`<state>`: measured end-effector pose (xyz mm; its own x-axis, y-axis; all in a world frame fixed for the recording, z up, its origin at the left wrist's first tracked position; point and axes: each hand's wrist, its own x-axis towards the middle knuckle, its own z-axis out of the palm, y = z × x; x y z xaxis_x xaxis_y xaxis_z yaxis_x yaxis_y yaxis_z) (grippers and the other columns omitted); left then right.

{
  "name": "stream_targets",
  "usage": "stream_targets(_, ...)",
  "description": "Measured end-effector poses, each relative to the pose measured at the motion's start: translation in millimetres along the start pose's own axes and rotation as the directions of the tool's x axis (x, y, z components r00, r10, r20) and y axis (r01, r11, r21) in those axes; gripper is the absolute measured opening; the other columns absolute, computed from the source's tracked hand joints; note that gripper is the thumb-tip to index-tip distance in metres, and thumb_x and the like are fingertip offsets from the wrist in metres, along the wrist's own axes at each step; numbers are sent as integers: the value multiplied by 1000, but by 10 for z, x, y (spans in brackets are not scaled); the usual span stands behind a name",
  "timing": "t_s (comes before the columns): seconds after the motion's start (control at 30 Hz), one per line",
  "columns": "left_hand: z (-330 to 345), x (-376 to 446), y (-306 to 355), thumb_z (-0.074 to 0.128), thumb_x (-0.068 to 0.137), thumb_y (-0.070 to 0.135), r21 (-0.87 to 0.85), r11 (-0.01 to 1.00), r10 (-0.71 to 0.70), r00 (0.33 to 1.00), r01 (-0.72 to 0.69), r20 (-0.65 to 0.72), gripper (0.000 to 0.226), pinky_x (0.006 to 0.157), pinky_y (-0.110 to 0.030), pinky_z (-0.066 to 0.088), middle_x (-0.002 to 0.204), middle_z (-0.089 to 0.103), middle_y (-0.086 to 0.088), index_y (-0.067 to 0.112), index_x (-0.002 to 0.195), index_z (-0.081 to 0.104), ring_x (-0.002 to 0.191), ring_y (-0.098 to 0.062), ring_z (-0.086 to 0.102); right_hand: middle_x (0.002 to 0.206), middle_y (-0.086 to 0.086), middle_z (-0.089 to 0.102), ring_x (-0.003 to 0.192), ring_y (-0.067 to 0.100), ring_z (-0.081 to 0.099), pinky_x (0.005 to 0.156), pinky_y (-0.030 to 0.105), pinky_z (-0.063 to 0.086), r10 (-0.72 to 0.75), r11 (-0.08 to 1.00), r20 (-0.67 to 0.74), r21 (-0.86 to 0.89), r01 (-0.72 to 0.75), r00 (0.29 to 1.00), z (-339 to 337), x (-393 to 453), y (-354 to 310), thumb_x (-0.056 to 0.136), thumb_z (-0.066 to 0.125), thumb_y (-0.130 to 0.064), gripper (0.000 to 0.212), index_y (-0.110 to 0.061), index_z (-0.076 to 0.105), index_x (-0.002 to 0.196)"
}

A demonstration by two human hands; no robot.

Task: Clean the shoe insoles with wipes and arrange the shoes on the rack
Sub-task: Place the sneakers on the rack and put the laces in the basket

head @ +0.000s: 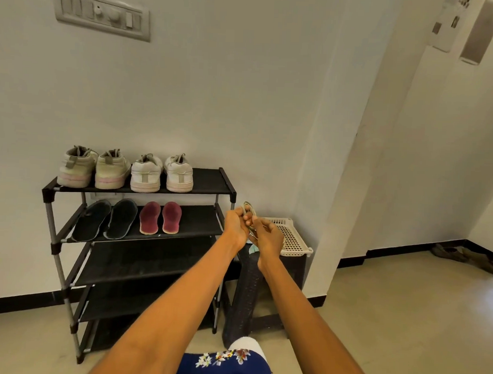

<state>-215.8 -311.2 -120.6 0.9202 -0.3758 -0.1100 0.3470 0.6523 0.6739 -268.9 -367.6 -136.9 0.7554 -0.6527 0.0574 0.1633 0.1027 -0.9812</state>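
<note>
Holding | a pale insole (249,215) is gripped by left hand (236,227) and right hand (267,235), probably for wiping | rack (206,182) at 10 o'clock.

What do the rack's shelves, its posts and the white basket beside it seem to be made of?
Rack shelves: apparently matte black fabric, stretched flat.
Posts: likely metal tubing, silvery sheen, black plastic-looking joints.
White basket: probably moulded plastic, with an even perforated grid.
</note>
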Motion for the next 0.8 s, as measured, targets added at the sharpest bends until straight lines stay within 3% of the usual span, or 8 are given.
stream_targets(0.07,56,31,-20,27,96,10,29,1000,12,1000,-11,-13,36,50,-23,24,38,34,5,13,64,42,34,-6,28,88,1,65,79,11,63,53,12,49,28,1000,9,2,-28,1000,-17,85,0,88,64,-17,11,-12,66,97)
stream_targets(0.23,103,118,-132,24,96,9,45,998,-50,999,49,19,35,49,-22,18,38,33,5,12,66,43,33,-6,26,93,10,68,86,20,63,76,31,55,93,996,-64,3,-93,994,-109,312,88,84,66,-11,6,-9,69,89)
stream_targets(0.4,102,195,-294,25,93,9,103,990,-99,995,96,17,33,48,-23,22,40,34,3,11,65,42,36,-8,28,77,7,67,66,15,57,60,26,50,72,997,-92,-23,-75,993,-271,445,228,80,66,-7,5,-9,71,79)
stream_targets(0.57,89,514,-567,29,95,12,141,976,-157,985,166,-76,34,60,-32,46,62,60,-9,7,74,55,62,-20,54,91,-2,64,88,17,64,79,35,57,98,995,-184,42,-92,978,-359,728,442,84,64,-9,9,-16,67,80)
stream_targets(0.73,172,1094,-908,34,95,3,208,965,-131,980,161,-149,31,40,-21,49,44,62,-1,5,74,57,40,-12,59,103,5,64,89,20,66,74,34,58,124,991,-262,82,-106,957,-466,1304,780,87,63,-10,7,-13,63,94)
stream_targets(0.8,178,1366,-1070,36,96,6,192,961,-168,972,199,-166,27,45,-23,50,56,64,-5,6,78,57,50,-15,61,111,7,63,96,24,65,75,33,58,146,989,-308,63,-133,940,-542,1584,998,87,65,-12,16,-10,64,102)
